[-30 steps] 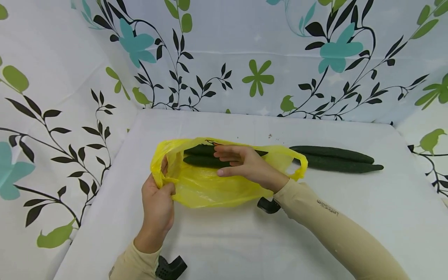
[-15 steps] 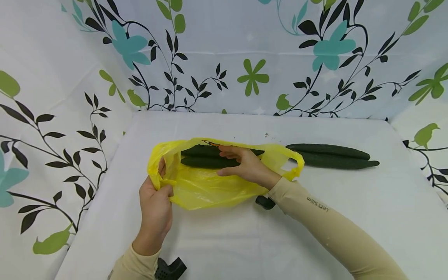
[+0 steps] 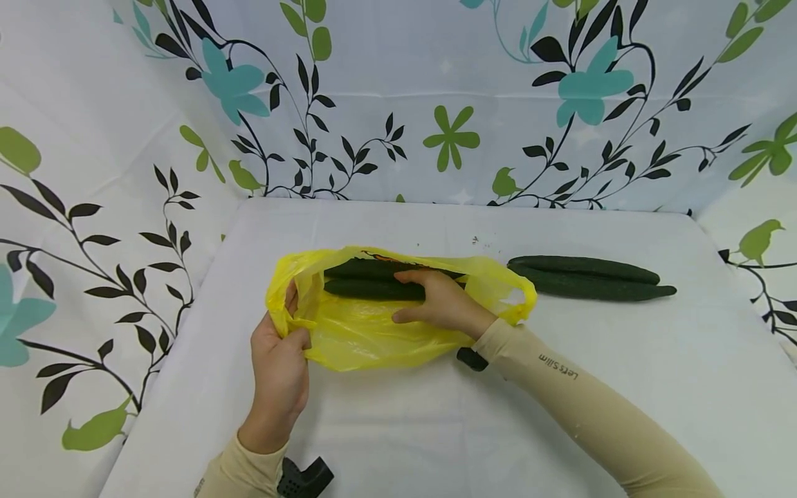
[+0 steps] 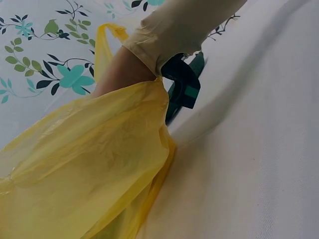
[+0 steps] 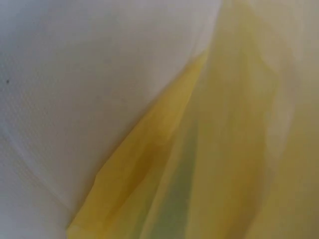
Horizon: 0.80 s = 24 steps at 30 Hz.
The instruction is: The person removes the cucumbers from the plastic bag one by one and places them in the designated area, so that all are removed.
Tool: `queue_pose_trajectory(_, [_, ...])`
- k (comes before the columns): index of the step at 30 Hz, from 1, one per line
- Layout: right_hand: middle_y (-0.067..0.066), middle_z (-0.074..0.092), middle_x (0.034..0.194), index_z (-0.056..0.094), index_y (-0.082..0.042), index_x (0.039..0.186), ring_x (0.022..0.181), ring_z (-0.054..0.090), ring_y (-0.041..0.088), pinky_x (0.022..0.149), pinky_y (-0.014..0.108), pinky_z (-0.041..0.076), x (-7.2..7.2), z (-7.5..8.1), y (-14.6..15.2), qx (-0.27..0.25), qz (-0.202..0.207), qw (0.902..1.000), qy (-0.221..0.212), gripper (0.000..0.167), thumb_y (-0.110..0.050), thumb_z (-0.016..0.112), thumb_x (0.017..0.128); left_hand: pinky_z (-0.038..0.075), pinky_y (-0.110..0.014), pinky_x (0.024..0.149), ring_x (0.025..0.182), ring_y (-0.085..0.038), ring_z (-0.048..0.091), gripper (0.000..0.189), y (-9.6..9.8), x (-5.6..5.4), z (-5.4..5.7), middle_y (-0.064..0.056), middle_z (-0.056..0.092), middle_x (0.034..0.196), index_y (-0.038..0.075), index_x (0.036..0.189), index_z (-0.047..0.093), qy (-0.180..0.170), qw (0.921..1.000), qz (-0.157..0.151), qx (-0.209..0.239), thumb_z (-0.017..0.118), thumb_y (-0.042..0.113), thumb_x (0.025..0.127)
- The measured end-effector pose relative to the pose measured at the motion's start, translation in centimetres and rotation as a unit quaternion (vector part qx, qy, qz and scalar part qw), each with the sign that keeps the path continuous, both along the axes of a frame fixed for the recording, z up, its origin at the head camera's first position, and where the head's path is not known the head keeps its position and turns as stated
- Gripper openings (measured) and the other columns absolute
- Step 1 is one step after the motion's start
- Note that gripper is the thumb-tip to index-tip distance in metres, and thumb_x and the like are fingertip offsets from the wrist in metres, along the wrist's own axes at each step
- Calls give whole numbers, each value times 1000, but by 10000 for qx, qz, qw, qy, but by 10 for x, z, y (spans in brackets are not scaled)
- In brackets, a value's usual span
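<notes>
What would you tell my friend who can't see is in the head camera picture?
A left hand grips the edge of a yellow plastic bag while the right hand reaches inside, by two dark green cucumbers. Two more cucumbers lie to the right on a white table.

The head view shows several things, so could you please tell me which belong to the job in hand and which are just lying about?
Job in hand:
left hand gripping the yellow bag
right hand inside its opening
two bagged cucumbers
two loose cucumbers, in neither hand, probably included

Lying about:
small specks beyond the bag
floral backdrop, merely background
</notes>
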State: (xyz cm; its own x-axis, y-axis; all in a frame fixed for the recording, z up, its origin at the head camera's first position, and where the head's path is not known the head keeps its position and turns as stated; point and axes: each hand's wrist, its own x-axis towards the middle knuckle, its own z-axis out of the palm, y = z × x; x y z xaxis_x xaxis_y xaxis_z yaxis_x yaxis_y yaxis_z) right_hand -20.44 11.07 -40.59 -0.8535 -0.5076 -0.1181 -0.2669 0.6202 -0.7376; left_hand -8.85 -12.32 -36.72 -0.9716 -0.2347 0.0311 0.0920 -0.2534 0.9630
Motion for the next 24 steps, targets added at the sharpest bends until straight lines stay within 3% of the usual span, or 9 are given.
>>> queue_pose_trajectory(8, [7, 56, 144, 53, -6, 146, 135, 48, 27, 112, 42, 35, 1, -1, -6, 592, 140, 9967, 541, 69, -35, 78, 88, 34, -28, 109, 143, -20, 32, 80, -1, 0, -1, -3, 33, 160, -4, 155, 25, -30, 10000, -56, -14, 29, -25, 78])
queue_pose_trajectory(15, [10, 58, 141, 55, -6, 145, 137, 43, 30, 117, 49, 25, 1, 2, -8, 1038, 361, 9901, 876, 66, -34, 78, 89, 35, -28, 109, 144, -20, 32, 80, -1, 1, -2, -3, 33, 160, -5, 155, 24, 20, 10000, -57, 15, 29, -25, 78])
queue_pose_trajectory(24, [12, 62, 131, 62, -7, 139, 125, 52, 30, 107, 44, 40, 0, -1, -8, 1022, 370, 9899, 909, 54, -28, 76, 91, 32, -26, 112, 146, -18, 31, 79, -2, 0, -4, -2, 33, 162, -5, 155, 26, 39, 10000, -31, 53, 28, -25, 78])
